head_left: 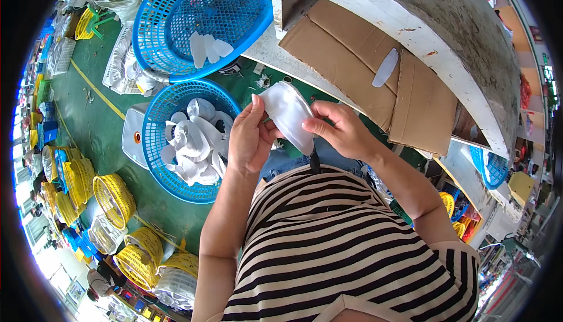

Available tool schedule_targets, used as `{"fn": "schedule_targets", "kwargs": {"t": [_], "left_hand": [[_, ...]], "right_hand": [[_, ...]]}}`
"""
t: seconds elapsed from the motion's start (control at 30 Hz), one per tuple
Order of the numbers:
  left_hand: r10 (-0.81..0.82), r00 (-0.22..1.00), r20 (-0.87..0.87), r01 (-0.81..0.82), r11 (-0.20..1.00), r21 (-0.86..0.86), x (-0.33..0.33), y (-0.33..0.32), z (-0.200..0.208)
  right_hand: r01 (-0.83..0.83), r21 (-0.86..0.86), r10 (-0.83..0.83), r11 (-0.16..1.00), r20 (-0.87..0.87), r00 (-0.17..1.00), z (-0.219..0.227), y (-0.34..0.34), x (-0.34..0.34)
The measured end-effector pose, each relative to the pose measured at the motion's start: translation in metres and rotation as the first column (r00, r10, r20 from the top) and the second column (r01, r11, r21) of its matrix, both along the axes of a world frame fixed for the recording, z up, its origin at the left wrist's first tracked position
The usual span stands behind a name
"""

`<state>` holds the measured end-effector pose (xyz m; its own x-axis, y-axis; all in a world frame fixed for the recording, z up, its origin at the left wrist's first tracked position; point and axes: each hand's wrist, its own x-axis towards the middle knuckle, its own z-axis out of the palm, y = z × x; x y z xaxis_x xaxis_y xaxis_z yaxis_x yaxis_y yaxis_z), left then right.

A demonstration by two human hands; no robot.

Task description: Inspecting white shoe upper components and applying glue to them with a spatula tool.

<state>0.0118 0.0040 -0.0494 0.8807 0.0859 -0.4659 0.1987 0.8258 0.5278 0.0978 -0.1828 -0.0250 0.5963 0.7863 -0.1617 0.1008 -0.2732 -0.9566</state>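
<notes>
In front of my waist, a glossy white shoe piece, long and rounded with a thin edge along one side, is held between both hands. My left hand grips its left edge, thumb on top and fingers beneath. On the opposite edge, my right hand pinches it between thumb and bent fingers. Left of my left forearm, a round blue basket holds a heap of similar white curved pieces. Beyond it, a larger blue basket contains several flat white sole-shaped pieces.
A worn white bench curves along the right, with brown cardboard on its lower shelf. On the cardboard rests a white insole-shaped piece. Yellow baskets stand on the green floor at left. Another person is at lower left.
</notes>
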Motion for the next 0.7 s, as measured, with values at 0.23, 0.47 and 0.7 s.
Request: {"fn": "schedule_targets", "kwargs": {"t": [0.23,0.47,0.7], "left_hand": [[-0.014,0.999,-0.038,0.014,1.000,-0.003,0.000,0.002,0.004],[-0.260,0.958,0.124,-0.063,0.233,0.970,-0.010,0.005,0.032],[-0.002,0.996,0.094,-0.091,0.248,0.964,-0.011,-0.020,0.017]], "right_hand": [[-0.037,0.191,0.082,0.981,-0.234,0.969,0.002,-0.010,-0.008],[0.034,0.198,0.073,0.980,-0.504,0.861,0.009,-0.024,0.010],[0.094,0.188,-0.046,0.978,-0.247,0.968,0.008,-0.009,-0.003]]}}
